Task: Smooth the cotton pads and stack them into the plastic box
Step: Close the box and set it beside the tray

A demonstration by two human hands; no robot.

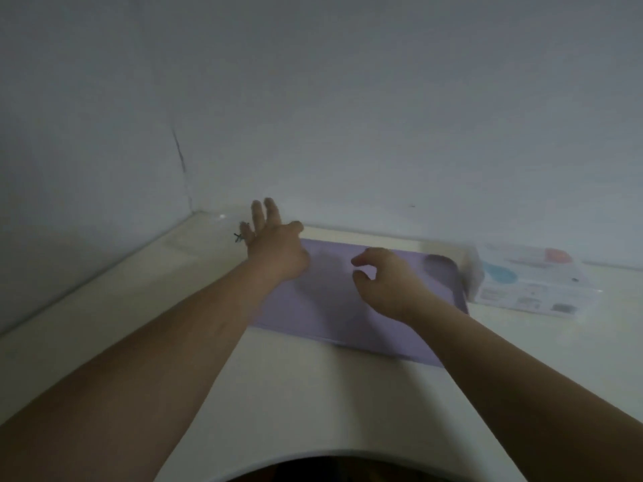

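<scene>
Mat (pixel 348 325) is my smoothing spot, I guess: left hand (pixel 275 248) splayed open over it, right hand (pixel 386 280) loosely curled, empty.

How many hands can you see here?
2. The left hand, fingers spread, reaches past the far left corner of the purple mat. The right hand, fingers curled, is over the mat's middle. No others show.

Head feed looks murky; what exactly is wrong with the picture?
Head view: dim, greyish light; motion blur smears the left hand and right hand; the packet at right is soft, its print unreadable; the purple mat has soft edges too.
</scene>
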